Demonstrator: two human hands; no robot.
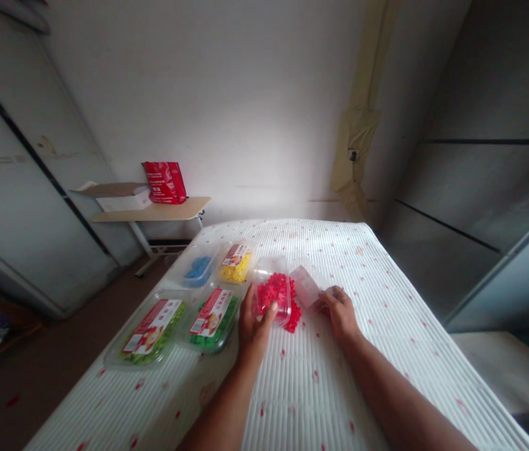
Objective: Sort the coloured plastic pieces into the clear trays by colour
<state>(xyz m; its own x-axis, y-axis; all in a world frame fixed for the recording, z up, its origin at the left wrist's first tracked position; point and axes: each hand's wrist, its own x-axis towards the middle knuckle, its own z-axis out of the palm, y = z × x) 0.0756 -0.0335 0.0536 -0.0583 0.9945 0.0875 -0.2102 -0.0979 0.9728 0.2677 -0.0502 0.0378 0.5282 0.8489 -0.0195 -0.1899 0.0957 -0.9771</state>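
My left hand (255, 319) grips the near side of a clear plastic box (264, 275), thumb on its front edge. Small red plastic pieces (273, 291) fill much of the box. More red pieces (293, 318) lie in a small heap on the table just right of it. My right hand (340, 308) is closed, its fingertips on the lower right corner of a clear, cloudy plastic piece (306, 287) that leans beside the box. Whether that piece is a lid or a small scoop, I cannot tell.
Left of my hands lie clear boxes with green pieces (225, 322), light green pieces (170, 322), yellow pieces (236, 271) and blue pieces (198, 267). A striped, red-spotted cloth (339, 244) covers the table. Behind it, a side table (189, 208) bears a red bag (165, 183) and a carton (126, 199).
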